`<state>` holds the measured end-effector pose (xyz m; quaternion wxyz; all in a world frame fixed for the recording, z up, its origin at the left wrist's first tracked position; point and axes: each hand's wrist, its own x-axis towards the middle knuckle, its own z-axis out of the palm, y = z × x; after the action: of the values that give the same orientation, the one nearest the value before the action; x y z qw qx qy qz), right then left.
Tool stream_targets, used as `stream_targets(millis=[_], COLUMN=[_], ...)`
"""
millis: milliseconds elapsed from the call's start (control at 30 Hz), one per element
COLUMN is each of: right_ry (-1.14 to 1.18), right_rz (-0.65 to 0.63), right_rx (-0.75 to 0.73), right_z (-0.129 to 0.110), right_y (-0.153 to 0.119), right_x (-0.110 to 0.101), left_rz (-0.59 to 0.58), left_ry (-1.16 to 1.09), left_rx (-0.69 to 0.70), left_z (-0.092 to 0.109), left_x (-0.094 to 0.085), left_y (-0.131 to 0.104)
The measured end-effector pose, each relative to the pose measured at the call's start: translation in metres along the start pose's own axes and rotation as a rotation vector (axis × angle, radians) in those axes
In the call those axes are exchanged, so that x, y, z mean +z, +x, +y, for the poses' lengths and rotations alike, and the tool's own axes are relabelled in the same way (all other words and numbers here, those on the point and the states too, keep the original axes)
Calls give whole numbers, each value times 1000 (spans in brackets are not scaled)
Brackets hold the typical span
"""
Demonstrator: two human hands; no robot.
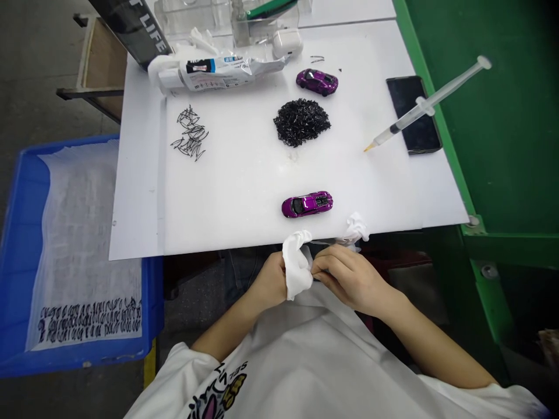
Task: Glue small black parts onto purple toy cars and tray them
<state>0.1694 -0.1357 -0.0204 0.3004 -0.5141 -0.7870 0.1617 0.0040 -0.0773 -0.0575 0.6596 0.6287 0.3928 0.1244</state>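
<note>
Both hands below near table edge: left hand fisted around white cloth, right hand pinching its edge. Risk: cloth snagging, sweeping near purple car off edge.

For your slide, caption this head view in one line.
Both hands, left and right, handle a white cloth below a purple toy car.

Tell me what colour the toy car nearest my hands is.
The toy car is metallic purple with dark windows, seen clearly in the head view.
</note>
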Motion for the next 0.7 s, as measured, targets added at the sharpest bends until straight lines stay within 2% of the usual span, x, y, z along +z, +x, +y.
stream_targets(millis=[167,300,367,467,533,600,700], right_ry=[-63,-35,86,301,353,380,547], right_rz=[6,26,69,218,331,381,300], right_rx=[28,86,148,194,201,231,324], right_z=[1,8,13,17,20,24,34], right_y=[-5,-11,-13,-10,1,17,47], right_x=[-1,-17,-30,-49,-58,-62,-60], left_rz=[-46,-66,-120,-134,-59,2,178], left_ry=[-35,-23,132,656,868,851,782], left_rx=[-25,-42,-37,14,88,244,531], left_z=[17,21,22,30,41,55,75], left_x=[-4,-11,-18,-36,-50,-61,-67], left_y=[1,0,-7,-26,-39,-43,-28])
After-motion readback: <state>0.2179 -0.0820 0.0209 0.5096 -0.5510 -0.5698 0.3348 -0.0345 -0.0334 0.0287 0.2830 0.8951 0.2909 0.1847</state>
